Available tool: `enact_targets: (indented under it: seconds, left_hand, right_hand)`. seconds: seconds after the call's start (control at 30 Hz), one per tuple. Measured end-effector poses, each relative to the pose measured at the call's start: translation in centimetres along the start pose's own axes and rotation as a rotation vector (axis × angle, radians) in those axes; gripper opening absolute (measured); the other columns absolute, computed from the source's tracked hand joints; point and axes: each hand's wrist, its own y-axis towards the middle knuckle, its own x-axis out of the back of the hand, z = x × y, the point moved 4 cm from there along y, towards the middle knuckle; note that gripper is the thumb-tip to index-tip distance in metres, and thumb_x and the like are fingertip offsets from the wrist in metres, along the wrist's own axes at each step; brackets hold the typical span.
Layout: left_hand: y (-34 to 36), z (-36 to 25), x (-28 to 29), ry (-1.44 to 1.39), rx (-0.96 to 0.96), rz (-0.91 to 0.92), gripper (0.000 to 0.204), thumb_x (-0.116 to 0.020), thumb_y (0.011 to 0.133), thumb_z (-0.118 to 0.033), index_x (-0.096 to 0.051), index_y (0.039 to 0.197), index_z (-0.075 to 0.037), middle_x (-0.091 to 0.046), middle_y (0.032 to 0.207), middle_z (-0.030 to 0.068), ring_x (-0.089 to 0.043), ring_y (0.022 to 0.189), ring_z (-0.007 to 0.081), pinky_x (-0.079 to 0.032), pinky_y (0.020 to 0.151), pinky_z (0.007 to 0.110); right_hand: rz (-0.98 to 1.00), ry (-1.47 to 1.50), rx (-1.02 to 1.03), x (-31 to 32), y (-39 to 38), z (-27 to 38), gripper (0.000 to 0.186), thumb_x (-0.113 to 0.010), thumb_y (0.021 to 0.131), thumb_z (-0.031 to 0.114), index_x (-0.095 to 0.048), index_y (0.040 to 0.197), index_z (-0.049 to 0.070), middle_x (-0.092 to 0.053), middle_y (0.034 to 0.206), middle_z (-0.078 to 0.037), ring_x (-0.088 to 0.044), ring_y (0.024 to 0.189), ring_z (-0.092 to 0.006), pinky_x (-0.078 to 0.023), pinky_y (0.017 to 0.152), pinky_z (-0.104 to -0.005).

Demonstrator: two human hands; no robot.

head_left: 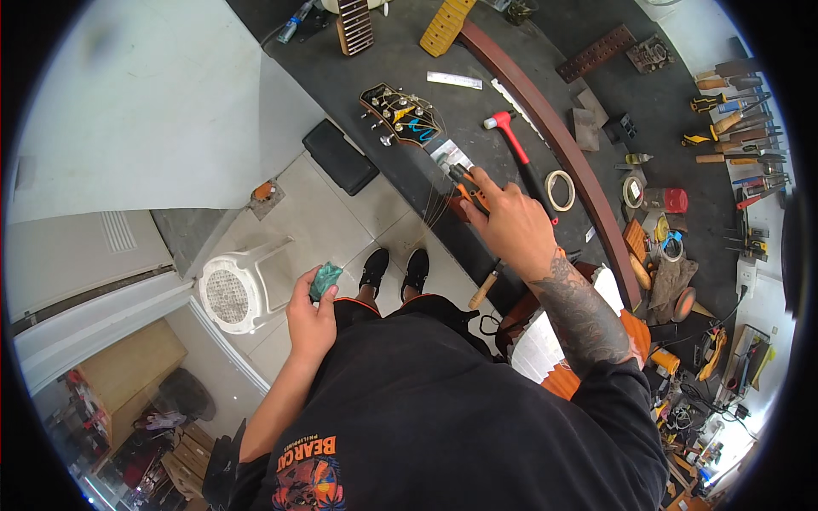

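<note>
My left hand is closed around a crumpled green cloth-like wad, held out over the floor left of my legs. At the bench edge my right hand grips pliers with black and orange handles; its lower fingers are partly hidden. The plier jaws lie over a small pale sheet. Just beyond, a black guitar headstock with metal tuners rests on the bench, loose strings trailing from it toward the pliers. A red-headed mallet and a tape roll lie right of my right hand.
The dark workbench carries a ruler, two guitar necks and a long brown curved rail. Hand tools hang along the right wall. A wooden-handled tool juts past the bench edge. A white stool and black case stand left.
</note>
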Motion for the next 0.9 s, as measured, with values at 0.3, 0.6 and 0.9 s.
enact_targets:
  seconds: [0.3,0.6,0.9]
  left_hand:
    - [0.0,0.0,-0.1,-0.027,0.006,0.005,0.038,-0.076,0.101,-0.009,-0.066,0.137,0.001,-0.079,0.118,0.0198,-0.077,0.105,0.0277,-0.058,0.094,0.038]
    - [-0.1,0.1,-0.1,-0.037,0.017,-0.003,0.039,-0.076,0.102,-0.010,-0.066,0.137,0.002,-0.078,0.117,0.0205,-0.077,0.104,0.0279,-0.058,0.094,0.038]
    - [-0.2,0.0,-0.1,-0.037,0.005,0.000,0.039,-0.076,0.101,-0.008,-0.066,0.137,0.002,-0.078,0.118,0.0208,-0.078,0.107,0.0282,-0.058,0.096,0.038]
  right_hand:
    - [0.015,-0.009,-0.023,0.2,0.1,-0.3,0.057,-0.070,0.104,0.047,-0.060,0.150,0.014,-0.073,0.091,-0.023,-0.077,0.076,-0.0415,-0.063,0.071,-0.0486]
    - [0.007,0.004,-0.038,0.2,0.3,-0.9,0.057,-0.070,0.104,0.047,-0.060,0.151,0.016,-0.074,0.094,-0.024,-0.078,0.079,-0.0417,-0.064,0.072,-0.0488]
    - [0.047,0.017,-0.084,0.5,0.7,-1.4,0.058,-0.069,0.105,0.046,-0.058,0.153,0.016,-0.074,0.097,-0.025,-0.078,0.083,-0.0421,-0.064,0.075,-0.0486]
